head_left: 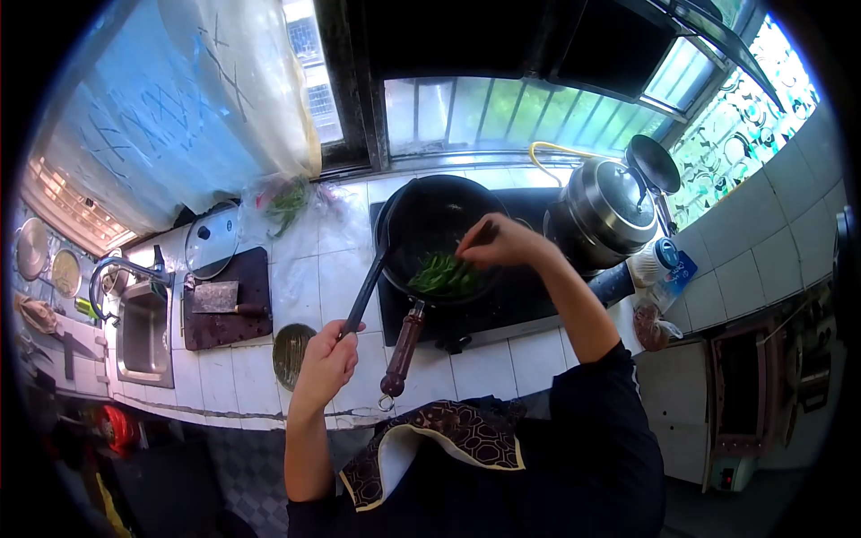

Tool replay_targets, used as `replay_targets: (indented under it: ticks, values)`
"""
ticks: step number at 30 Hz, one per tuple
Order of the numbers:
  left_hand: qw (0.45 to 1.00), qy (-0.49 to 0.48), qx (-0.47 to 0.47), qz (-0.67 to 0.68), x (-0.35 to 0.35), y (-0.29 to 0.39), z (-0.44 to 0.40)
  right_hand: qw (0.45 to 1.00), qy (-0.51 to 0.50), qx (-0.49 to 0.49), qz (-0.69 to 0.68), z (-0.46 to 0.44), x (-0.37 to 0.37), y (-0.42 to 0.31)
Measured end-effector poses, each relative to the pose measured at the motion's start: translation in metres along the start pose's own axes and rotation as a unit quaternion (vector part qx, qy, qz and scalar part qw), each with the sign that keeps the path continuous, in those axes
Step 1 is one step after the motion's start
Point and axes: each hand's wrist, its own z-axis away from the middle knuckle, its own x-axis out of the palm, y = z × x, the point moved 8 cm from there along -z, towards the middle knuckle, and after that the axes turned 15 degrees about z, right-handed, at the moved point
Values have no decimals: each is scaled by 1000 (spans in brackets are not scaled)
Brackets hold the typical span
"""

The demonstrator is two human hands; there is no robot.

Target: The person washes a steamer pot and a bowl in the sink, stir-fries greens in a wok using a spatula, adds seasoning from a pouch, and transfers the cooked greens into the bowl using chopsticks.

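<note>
Patterned apron (441,423) sits nearest; beyond, greens (444,274) lie in the pan (439,222). Left hand (326,362) grips a long black utensil (366,292); right hand (504,244), over them: can't tell its hold. Probably mid-frying; stirring calls for clear fingers.

Glazed tile (305,296), shiny metal pot (599,215) and smooth wok (439,215) before you.
Your wok handle (401,354) looks like glossy varnished wood, the sink (148,314) smooth metal, the cleaver blade (215,297) duller metal, the chopping board (256,278) matt; your sleeve (596,394) is matt cloth, and your spatula handle (363,296) perhaps plastic, too dark to be sure.
</note>
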Motion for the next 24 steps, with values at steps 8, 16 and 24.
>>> replay_targets:
  ticks: [8,16,24]
  values:
    - [1000,5,-1,-17,2,2,-7,965,213,109,112,26,-58,34]
    - [993,5,-118,-26,26,-28,-106,884,448,131,3,-2,-55,88]
    - [997,-43,-34,-45,29,44,-54,789,448,37,-420,42,-48,69]
